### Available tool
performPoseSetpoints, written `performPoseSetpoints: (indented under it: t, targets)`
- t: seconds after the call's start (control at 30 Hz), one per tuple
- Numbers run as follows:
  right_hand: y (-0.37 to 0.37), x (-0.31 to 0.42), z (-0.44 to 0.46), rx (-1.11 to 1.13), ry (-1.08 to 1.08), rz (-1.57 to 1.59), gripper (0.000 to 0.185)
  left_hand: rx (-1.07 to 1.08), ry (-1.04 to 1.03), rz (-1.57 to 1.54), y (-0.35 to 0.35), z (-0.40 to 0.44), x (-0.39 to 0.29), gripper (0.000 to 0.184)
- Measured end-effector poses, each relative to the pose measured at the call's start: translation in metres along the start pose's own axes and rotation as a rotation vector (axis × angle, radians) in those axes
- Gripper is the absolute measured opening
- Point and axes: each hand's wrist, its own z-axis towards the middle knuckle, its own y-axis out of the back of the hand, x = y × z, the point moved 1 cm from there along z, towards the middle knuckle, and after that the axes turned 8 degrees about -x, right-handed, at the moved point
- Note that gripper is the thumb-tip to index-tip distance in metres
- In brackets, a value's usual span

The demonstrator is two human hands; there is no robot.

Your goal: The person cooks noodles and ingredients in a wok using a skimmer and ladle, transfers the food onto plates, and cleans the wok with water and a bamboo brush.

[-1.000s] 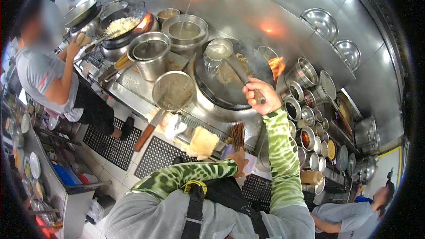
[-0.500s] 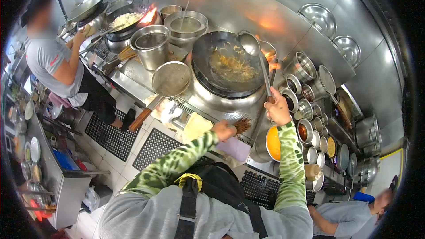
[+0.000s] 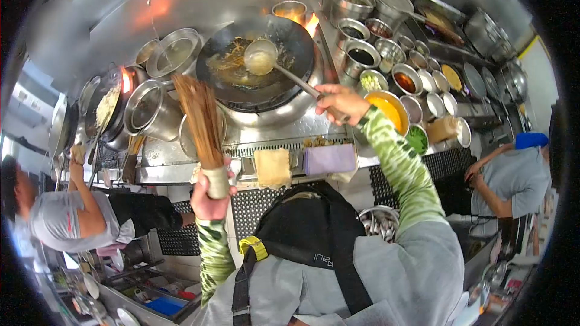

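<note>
My left hand (image 3: 208,204) is wrapped around the pale handle of a bamboo wok brush (image 3: 201,121), its bristles pointing up and slightly smeared by motion. My right hand (image 3: 345,102) grips the end of a long-handled ladle (image 3: 261,57). The ladle's bowl is over the middle of a large dark wok (image 3: 296,45) and looks to hold some liquid. Brownish strands, perhaps noodles or shreds, lie around it in the wok. A round strainer (image 3: 187,136) is partly hidden behind the brush.
Flames (image 3: 312,24) rise behind the wok. A steel pot (image 3: 151,111) and a water basin (image 3: 175,54) stand left; a pot of orange liquid (image 3: 389,108) and several sauce containers stand right. Folded cloths (image 3: 329,159) lie along the front edge. Co-workers stand on both sides.
My left hand has raised the brush from near the stove's front edge to upright on the left. The ladle's bowl has moved from the wok's rim to its middle. The view has turned right.
</note>
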Motion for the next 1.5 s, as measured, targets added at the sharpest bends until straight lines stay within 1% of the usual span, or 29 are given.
performPoseSetpoints:
  t: [0.07, 0.1, 0.13, 0.17, 0.2, 0.27, 0.3, 0.37, 0.47, 0.57, 0.6, 0.67, 0.7, 0.73, 0.8, 0.87, 0.9, 1.0, 1.03, 1.07, 1.13, 1.17, 1.2, 1.27, 1.33, 1.37, 1.4, 1.47, 1.5]
  targets:
    - [0.001, 0.019, -0.014, 0.032, 0.000, -0.341, 0.063, 0.110, -0.012, 0.034, 0.015, 0.031, -0.028, 0.056]
    - [0.004, 0.018, -0.017, 0.069, 0.171, -0.510, 0.045, 0.056, -0.050, 0.151, 0.015, 0.044, -0.040, 0.055]
    - [0.007, 0.026, -0.021, -0.045, 0.136, -0.814, 0.050, 0.001, -0.091, 0.265, 0.011, 0.057, -0.051, 0.054]
    - [0.021, 0.021, -0.016, -0.070, 0.438, -0.997, 0.049, -0.017, -0.146, 0.456, 0.002, 0.073, -0.064, 0.050]
    - [0.032, 0.016, -0.011, -0.094, 0.745, -1.169, 0.048, 0.034, -0.381, 0.717, -0.005, 0.094, -0.074, 0.048]
    - [0.018, 0.055, -0.039, -0.053, 0.630, -1.170, 0.042, 0.133, -0.858, 1.228, -0.020, 0.135, -0.089, 0.044]
    - [0.012, 0.072, -0.053, -0.032, 0.574, -1.172, 0.039, 0.208, -0.958, 1.391, -0.038, 0.147, -0.093, 0.043]
    - [0.016, 0.090, -0.059, -0.036, 0.621, -1.238, 0.041, 0.358, -1.162, 1.714, -0.078, 0.164, -0.101, 0.042]
    - [0.026, 0.105, -0.053, -0.014, 0.639, -1.351, 0.047, 0.716, -0.724, 2.231, -0.078, 0.222, -0.075, 0.041]
    - [0.016, 0.116, -0.053, -0.103, 0.633, -1.532, 0.043, 0.506, -0.645, 2.393, -0.074, 0.272, -0.071, 0.041]
    - [0.016, 0.116, -0.051, -0.126, 0.618, -1.559, 0.043, 0.447, -0.788, 2.366, -0.079, 0.274, -0.074, 0.039]
    - [0.021, 0.116, -0.046, -0.153, 0.586, -1.617, 0.042, 0.444, -0.918, 2.342, -0.086, 0.278, -0.077, 0.040]
    - [0.026, 0.116, -0.046, -0.159, 0.622, -1.642, 0.041, 0.542, -0.907, 2.324, -0.099, 0.266, -0.081, 0.037]
    - [0.030, 0.117, -0.045, -0.160, 0.635, -1.624, 0.040, 0.778, -1.029, 2.135, -0.089, 0.272, -0.083, 0.036]
    - [0.036, 0.116, -0.045, -0.147, 0.663, -1.595, 0.040, 0.873, -0.843, 2.331, -0.073, 0.273, -0.071, 0.038]
    - [0.035, 0.113, -0.041, -0.122, 0.636, -1.585, 0.040, 0.620, -0.817, 2.453, -0.081, 0.289, -0.078, 0.039]
    - [0.035, 0.112, -0.039, -0.133, 0.622, -1.570, 0.041, 0.566, -0.912, 2.430, -0.097, 0.285, -0.085, 0.038]
    - [0.042, 0.114, -0.041, -0.149, 0.653, -1.468, 0.018, 0.594, -0.903, 2.258, -0.133, 0.271, -0.086, 0.039]
    - [0.050, 0.117, -0.038, -0.058, 0.628, -1.414, 0.028, 0.907, -1.010, 2.004, -0.129, 0.286, -0.074, 0.041]
    - [0.060, 0.110, -0.030, -0.026, 0.605, -1.273, 0.031, 0.891, -0.733, 2.026, -0.114, 0.291, -0.054, 0.043]
    - [0.081, 0.085, -0.005, 0.031, 0.553, -0.991, 0.038, 0.474, -0.445, 2.163, -0.108, 0.302, -0.019, 0.044]
    - [0.082, 0.078, 0.002, 0.026, 0.495, -1.024, 0.051, 0.276, -0.486, 2.066, -0.094, 0.315, 0.000, 0.043]
    - [0.082, 0.065, 0.008, -0.027, 0.540, -1.033, 0.052, 0.101, -0.526, 1.961, -0.082, 0.327, 0.016, 0.041]
    - [0.083, 0.038, 0.010, -0.118, 0.608, -1.068, 0.054, 0.342, -0.588, 2.108, -0.082, 0.326, 0.024, 0.040]
    - [0.071, 0.060, -0.016, -0.142, 0.556, -1.222, 0.057, 0.553, -0.622, 2.339, -0.107, 0.306, -0.003, 0.036]
    - [0.066, 0.069, -0.025, -0.151, 0.511, -1.253, 0.056, 0.547, -0.490, 2.528, -0.140, 0.290, -0.021, 0.032]
    - [0.063, 0.075, -0.032, -0.152, 0.468, -1.289, 0.056, 0.494, -0.580, 2.560, -0.144, 0.291, -0.029, 0.030]
    - [0.068, 0.084, -0.031, -0.055, 0.504, -1.257, 0.049, 0.450, -0.758, 2.401, -0.164, 0.279, -0.047, 0.036]
    - [0.074, 0.085, -0.026, -0.011, 0.492, -1.175, 0.047, 0.544, -0.835, 2.188, -0.155, 0.282, -0.049, 0.038]
